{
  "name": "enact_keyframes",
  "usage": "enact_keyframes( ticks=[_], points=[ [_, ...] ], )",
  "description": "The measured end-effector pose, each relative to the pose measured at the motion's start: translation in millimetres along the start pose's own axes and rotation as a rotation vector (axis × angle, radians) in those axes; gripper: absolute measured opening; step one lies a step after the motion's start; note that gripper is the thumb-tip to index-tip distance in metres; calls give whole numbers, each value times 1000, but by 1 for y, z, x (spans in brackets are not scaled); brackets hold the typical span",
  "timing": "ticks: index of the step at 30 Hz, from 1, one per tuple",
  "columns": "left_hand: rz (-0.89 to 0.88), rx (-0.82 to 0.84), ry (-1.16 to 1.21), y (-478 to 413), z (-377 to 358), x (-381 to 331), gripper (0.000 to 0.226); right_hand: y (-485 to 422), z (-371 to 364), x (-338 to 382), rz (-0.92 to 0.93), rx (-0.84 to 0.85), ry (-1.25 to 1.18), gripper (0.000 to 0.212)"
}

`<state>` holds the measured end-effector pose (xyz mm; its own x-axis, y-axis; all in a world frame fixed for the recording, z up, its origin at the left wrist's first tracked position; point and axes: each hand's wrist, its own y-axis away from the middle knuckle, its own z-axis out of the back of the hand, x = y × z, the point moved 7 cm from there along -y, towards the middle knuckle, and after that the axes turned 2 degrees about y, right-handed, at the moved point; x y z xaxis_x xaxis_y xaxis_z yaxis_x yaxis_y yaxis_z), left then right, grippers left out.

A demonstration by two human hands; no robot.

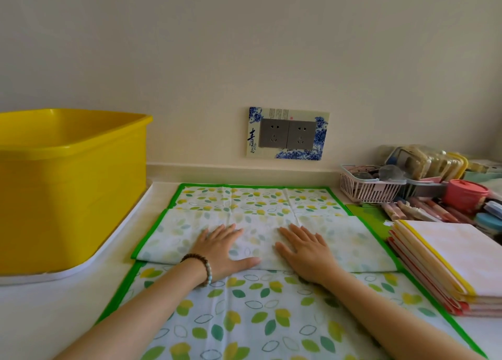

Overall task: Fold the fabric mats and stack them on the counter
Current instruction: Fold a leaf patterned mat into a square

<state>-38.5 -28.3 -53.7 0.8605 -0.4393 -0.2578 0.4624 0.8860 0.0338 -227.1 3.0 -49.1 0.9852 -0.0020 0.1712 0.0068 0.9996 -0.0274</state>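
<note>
I am pressing my left hand (222, 251) and right hand (304, 253), fingers flat, on the folded band of the leaf-print mat (271, 319) on the tabletop (54, 319).

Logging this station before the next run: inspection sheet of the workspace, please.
Surface: pale counter, mostly covered.
Job's things: green-bordered leaf-print fabric mat spread out, a pale band folded across its middle; stack of folded mats at right.
Clutter: yellow plastic tub at left; pink plastic basket, pink lidded pot far right.
Grips: left hand, right hand flat, pressing the fold.
Cables: nothing seen.
Surroundings: cream wall, double grey socket.
</note>
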Motion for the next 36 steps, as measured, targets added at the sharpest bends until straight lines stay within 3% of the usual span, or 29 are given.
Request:
enact_keyframes(
  ticks=[13, 17, 24, 26, 30, 34, 36],
  points=[
    [5, 9, 2, 2, 0, 0, 129, 32, 21, -109, -189, 112, 75, 62],
    [7, 18, -1, 2, -1, 0, 129, 30, 28, -82, -200, 34, -47, 62],
    [13, 15, -16, 1, -2, 1, 128, 30, 10, 29, 120, 26, -78, 60],
    [17, 23, -23, 0, -3, 1, 118, 29, 2, 38, 130, 40, -87, 63],
    [27, 30, -52, 0, -2, 0, 73, 30, -8, 40, 131, 45, -11, 67],
    [13, 46, -64, 1, -2, 1, 70, 29, -7, 40, 132, 60, -9, 65],
    [-6, 54, -54, 4, 0, 4, 82, 29, -6, 40, 135, 58, -7, 64]
  ],
)
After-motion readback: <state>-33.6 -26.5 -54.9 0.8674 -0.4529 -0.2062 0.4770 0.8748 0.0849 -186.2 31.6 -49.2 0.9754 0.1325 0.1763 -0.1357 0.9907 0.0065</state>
